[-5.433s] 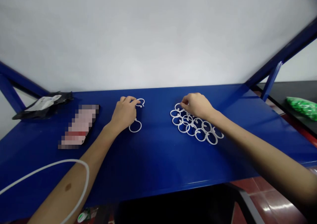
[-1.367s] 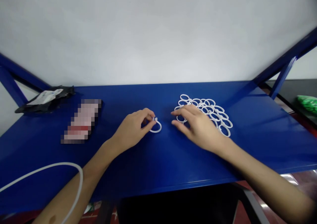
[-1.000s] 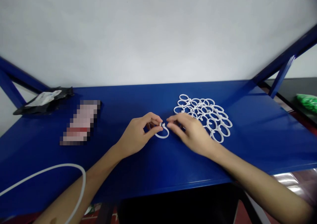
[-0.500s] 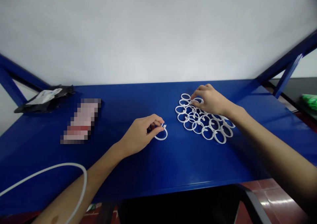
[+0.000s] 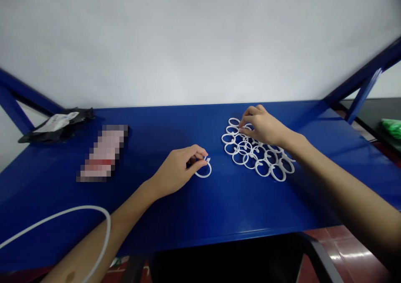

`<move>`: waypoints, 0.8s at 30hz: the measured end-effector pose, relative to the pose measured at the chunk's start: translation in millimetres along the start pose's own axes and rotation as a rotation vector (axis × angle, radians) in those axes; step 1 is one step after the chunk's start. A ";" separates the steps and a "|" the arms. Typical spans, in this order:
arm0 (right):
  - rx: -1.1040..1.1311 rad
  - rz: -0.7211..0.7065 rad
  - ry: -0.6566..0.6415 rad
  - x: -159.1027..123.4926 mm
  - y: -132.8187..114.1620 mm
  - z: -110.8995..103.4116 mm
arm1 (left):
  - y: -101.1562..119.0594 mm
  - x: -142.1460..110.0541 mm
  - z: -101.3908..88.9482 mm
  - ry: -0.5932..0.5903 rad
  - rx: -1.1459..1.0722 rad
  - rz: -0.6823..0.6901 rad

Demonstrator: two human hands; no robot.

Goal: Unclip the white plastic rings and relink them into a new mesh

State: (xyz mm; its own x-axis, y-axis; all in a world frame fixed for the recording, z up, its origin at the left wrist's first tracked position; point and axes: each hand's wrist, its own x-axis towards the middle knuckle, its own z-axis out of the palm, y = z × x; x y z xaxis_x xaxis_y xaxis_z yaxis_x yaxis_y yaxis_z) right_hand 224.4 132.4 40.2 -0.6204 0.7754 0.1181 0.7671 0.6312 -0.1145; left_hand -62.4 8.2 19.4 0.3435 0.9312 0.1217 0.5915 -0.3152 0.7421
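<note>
My left hand (image 5: pixel 179 167) pinches a single white plastic ring (image 5: pixel 203 176) between thumb and fingertips, low over the blue table. A small nub shows on the ring near my fingertips. To its right lies a flat cluster of white plastic rings (image 5: pixel 263 168), laid close together, many with similar nubs. My right hand (image 5: pixel 261 125) reaches over the far side of this cluster, its thumb and fingers closed together at a ring there. The hand and wrist hide part of the rings beneath them.
The blue table (image 5: pixel 175 216) meets a pale wall (image 5: pixel 200 45) at the back. On the left lie a black plastic package (image 5: pixel 59 124) with a white label and a blurred-out pinkish oblong item (image 5: pixel 105 151). A white cable (image 5: pixel 62 212) loops across my left forearm.
My right hand has shifted slightly left along the far side of the ring cluster. The left hand stays in place, holding its ring.
</note>
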 end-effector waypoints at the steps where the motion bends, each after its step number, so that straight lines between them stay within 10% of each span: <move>1: -0.002 -0.005 -0.004 0.6 0.4 0.0 | 0.1 0.1 0.1 -0.002 -0.001 0.003; 24: -0.070 -0.067 -0.039 9.5 10.4 2.0 | -1.9 0.0 1.0 -0.038 -0.017 -0.005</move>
State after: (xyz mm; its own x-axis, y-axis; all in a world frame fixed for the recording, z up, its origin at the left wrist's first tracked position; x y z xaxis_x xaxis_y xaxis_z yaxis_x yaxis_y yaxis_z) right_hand 226.1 146.4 38.2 -0.6755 0.7324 0.0849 0.7324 0.6799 -0.0381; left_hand -62.8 8.6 17.3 0.3680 0.9252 0.0929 0.5812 -0.3069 0.7537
